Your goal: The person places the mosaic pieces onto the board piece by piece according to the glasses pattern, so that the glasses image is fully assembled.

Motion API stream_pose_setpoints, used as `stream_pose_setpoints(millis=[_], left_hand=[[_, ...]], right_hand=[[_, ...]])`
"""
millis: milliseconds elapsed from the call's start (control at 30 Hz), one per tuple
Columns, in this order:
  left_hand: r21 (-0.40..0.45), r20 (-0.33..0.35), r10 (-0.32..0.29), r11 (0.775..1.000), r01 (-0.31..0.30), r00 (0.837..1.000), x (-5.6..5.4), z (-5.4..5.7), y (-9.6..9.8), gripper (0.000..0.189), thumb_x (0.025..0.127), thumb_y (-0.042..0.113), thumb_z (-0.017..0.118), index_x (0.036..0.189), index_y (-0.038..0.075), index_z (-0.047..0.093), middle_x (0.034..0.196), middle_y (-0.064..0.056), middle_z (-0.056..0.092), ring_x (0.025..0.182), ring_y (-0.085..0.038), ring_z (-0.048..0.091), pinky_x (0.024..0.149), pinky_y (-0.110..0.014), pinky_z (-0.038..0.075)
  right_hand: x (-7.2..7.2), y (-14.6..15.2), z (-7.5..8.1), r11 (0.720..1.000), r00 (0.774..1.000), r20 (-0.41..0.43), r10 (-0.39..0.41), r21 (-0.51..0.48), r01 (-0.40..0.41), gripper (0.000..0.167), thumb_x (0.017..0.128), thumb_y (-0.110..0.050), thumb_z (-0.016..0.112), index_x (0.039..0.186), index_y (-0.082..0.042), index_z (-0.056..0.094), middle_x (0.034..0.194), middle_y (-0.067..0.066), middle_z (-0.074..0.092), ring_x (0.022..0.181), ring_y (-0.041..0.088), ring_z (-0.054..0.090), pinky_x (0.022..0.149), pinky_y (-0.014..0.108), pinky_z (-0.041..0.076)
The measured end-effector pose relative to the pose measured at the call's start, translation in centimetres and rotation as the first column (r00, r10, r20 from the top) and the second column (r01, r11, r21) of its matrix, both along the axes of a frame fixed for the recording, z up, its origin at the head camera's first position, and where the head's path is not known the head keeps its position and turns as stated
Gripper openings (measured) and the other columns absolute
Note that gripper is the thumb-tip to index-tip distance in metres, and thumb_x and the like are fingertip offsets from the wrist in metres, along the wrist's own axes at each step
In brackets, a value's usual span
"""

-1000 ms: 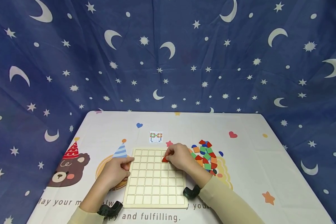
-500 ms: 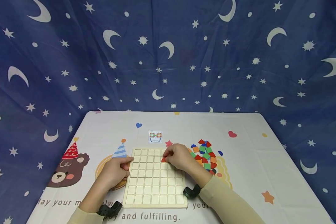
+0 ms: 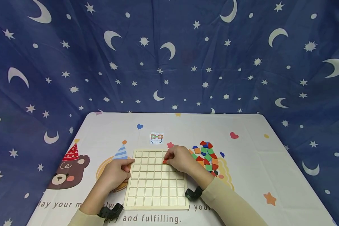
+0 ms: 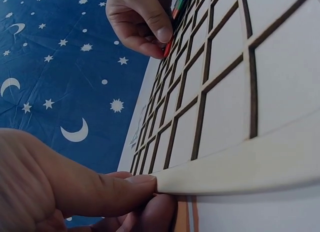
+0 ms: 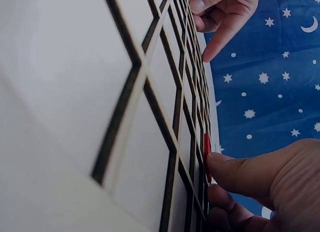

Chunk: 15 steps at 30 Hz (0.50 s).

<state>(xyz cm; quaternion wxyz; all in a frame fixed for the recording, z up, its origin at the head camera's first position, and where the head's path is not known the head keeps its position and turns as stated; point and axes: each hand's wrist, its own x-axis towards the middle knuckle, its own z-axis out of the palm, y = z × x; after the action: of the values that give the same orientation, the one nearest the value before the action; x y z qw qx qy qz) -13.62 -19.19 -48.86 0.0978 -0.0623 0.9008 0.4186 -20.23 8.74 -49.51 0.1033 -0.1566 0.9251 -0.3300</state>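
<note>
A pale wooden grid board (image 3: 156, 207) lies on the table before me. My left hand (image 3: 117, 172) holds its left edge, index finger stretched toward the upper part and thumb lower down. In the left wrist view the thumb (image 4: 105, 192) sits right at the board's rim. Over the board's upper right part, my right hand (image 3: 179, 158) pinches a small red rounded piece (image 3: 165, 161) between thumb and fingers. The right wrist view shows this red piece (image 5: 207, 154) at the grid surface, thumb tip against it; the fingers hide part of it.
Right of the board lies a loose pile of flat red, green, orange and blue pieces (image 3: 208, 168). A small pattern card (image 3: 156, 138) rests behind the board. The printed white tablecloth (image 3: 243, 194) ends at a blue star-and-moon curtain (image 3: 186, 56).
My right hand and the red piece have shifted very slightly, with less of the piece showing. The left hand stays at the board's edge.
</note>
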Motion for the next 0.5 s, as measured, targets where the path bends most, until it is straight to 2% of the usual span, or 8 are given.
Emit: stream_pose_setpoints(millis=[233,500], left_hand=[[-0.064,-0.015,-0.012,0.998,0.011,1.000,0.0,0.1,-0.1,0.063,0.079,-0.005,0.081,0.140,0.009,0.073,0.088,-0.004,0.064,0.078,-0.019,0.052,0.067,-0.031,0.041],[-0.066,-0.020,-0.012,0.998,0.010,1.000,0.0,0.0,-0.1,0.066,0.076,-0.006,0.078,0.141,0.009,0.072,0.088,-0.004,0.064,0.074,-0.019,0.051,0.062,-0.028,0.038]], right_hand=[[-0.1,0.0,-0.1,1.000,1.000,0.001,-0.002,-0.006,0.002,0.008,0.091,-0.014,0.084,0.089,-0.021,0.082,0.085,-0.006,0.063,0.082,0.014,0.057,0.075,0.030,0.048],[-0.1,1.0,0.1,0.995,0.997,0.036,-0.064,-0.071,0.067,0.009,0.091,-0.016,0.085,0.096,-0.022,0.082,0.096,-0.005,0.068,0.088,0.016,0.060,0.080,0.032,0.052]])
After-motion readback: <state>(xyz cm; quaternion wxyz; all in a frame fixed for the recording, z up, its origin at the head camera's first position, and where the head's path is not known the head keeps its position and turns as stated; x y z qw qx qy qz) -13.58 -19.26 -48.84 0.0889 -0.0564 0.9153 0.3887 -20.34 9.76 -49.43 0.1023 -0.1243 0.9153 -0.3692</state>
